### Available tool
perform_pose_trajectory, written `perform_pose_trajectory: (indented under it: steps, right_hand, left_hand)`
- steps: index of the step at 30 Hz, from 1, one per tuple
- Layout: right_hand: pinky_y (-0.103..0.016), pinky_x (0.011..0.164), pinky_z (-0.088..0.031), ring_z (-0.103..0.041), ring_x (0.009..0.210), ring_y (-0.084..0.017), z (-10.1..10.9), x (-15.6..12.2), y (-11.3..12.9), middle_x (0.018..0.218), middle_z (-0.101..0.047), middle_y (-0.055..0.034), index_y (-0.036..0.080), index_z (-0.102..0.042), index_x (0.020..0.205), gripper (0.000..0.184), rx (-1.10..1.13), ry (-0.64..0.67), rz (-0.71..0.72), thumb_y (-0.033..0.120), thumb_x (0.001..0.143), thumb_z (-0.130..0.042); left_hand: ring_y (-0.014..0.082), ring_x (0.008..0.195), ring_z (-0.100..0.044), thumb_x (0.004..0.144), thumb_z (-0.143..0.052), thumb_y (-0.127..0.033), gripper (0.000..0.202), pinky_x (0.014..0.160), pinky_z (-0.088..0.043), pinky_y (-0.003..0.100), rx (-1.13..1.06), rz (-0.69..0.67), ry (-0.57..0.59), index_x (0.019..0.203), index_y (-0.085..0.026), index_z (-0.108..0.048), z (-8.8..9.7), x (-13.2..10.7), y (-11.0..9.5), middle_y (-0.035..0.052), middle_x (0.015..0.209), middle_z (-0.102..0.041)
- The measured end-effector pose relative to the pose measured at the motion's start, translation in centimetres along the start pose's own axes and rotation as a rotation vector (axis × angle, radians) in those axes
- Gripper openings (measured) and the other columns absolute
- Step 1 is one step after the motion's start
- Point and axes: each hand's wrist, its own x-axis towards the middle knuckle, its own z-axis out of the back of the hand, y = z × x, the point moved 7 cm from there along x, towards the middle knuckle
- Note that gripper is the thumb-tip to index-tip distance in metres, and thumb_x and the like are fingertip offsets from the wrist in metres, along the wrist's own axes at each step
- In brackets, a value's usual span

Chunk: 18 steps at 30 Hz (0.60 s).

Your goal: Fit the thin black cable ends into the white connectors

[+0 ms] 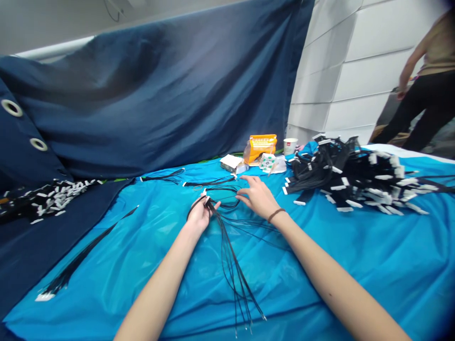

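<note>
My left hand (pixel 199 214) is closed around a bundle of thin black wires (pixel 227 246) with a small white connector at its top. Loose ends of the bundle fan out toward me over the blue cloth, with bare tips showing. Some of the wires curve in a loop between both hands. At the right side of that loop is my right hand (pixel 261 198), thumb and fingers apart near the wires; whether it touches them I cannot tell. Just beyond the hands lies another black wire bundle (pixel 209 182).
A big heap of black wire harnesses (pixel 341 170) with white connectors sits at right, a smaller pile (pixel 53 199) at far left. One harness (pixel 85 251) lies left of me. Behind stand an orange bag (pixel 261 148), a small box (pixel 232 163) and a paper cup (pixel 289 146). A person (pixel 432 80) stands at far right.
</note>
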Motion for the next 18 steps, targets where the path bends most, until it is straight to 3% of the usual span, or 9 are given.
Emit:
perform_pose_trajectory:
  steps: [5, 11, 18]
  right_hand:
    - [-0.042, 0.078, -0.044, -0.039, 0.107, -0.029, -0.4, -0.2, 0.6, 0.121, -0.045, -0.0113, 0.022, -0.070, 0.079, 0.016, 0.005, -0.021, 0.017, 0.028, 0.080, -0.054]
    - [-0.047, 0.093, -0.032, -0.025, 0.123, -0.028, 1.5, -0.6, 3.9, 0.135, -0.032, -0.0090, 0.026, -0.060, 0.103, 0.025, 0.014, -0.268, 0.209, 0.020, 0.079, -0.054]
    - [-0.043, 0.098, -0.029, -0.034, 0.118, -0.020, 1.1, -1.5, 6.6, 0.124, -0.049, -0.0043, 0.025, -0.059, 0.098, 0.019, 0.004, -0.367, 0.452, 0.019, 0.081, -0.053]
  left_hand:
    - [0.0030, 0.048, -0.046, 0.080, -0.039, 0.000, 0.020, 0.067, -0.056, 0.030, -0.127, 0.046, 0.004, 0.067, -0.014, -0.046, -0.4, 0.0, 0.3, -0.0045, 0.056, -0.043]
    - [0.0040, 0.050, -0.051, 0.079, -0.041, 0.000, 0.020, 0.065, -0.055, 0.024, -0.158, 0.016, 0.007, 0.065, -0.013, -0.045, -0.5, 0.1, -0.2, -0.0034, 0.057, -0.046]
    - [0.0052, 0.049, -0.053, 0.078, -0.040, -0.002, 0.021, 0.055, -0.049, 0.016, -0.078, 0.060, 0.134, 0.064, -0.013, -0.050, -1.7, -0.4, 1.1, -0.0016, 0.055, -0.052]
